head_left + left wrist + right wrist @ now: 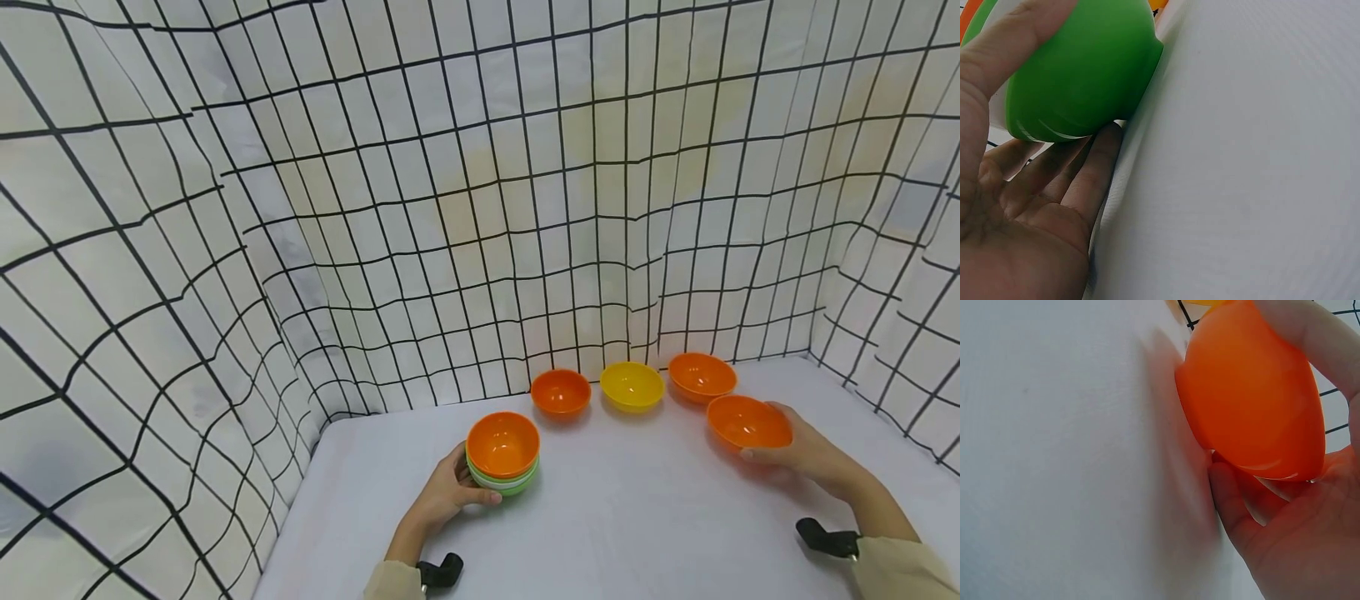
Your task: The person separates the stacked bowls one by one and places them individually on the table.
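A stack of bowls, an orange bowl [503,445] on top with white and green bowls [1085,69] below, stands left of the table's middle. My left hand [447,493] holds this stack from its left side, thumb at the front and fingers round the far side. On the right, my right hand [802,454] grips another orange bowl [750,423] by its right side. In the right wrist view the thumb lies on that bowl's outer wall [1254,394] and the fingers reach beneath it. Whether its base touches the table cannot be told.
Along the back of the white-covered table [600,533] stand a red-orange bowl [561,394], a yellow bowl [632,387] and an orange bowl [701,377], the last just behind the bowl in my right hand. White cloth walls with a black grid [450,208] enclose the table's back and sides.
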A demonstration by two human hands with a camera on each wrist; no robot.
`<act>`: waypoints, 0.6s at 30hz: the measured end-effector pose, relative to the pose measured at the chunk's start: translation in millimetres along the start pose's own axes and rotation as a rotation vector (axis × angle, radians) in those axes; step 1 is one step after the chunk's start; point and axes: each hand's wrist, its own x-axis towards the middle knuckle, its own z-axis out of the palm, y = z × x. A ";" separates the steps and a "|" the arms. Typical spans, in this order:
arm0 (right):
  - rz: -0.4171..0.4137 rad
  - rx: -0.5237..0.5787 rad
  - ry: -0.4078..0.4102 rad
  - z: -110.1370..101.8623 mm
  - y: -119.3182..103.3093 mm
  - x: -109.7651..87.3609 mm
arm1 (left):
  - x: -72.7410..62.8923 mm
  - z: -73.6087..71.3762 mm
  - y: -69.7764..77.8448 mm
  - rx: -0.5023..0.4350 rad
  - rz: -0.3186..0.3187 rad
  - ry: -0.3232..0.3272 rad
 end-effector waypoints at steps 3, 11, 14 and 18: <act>-0.003 0.001 0.004 0.6 1.9 1.3 | 0.2 -0.4 -0.2 0.005 -0.003 0.002; 0.016 0.014 0.002 0.7 4.5 1.8 | -0.1 0.6 0.5 0.014 -0.004 0.011; 0.031 0.018 0.000 0.7 4.1 1.8 | -0.1 1.0 0.0 0.008 -0.005 0.009; 0.039 0.021 -0.004 -0.3 4.0 2.6 | 0.1 1.3 -0.3 0.005 -0.003 0.013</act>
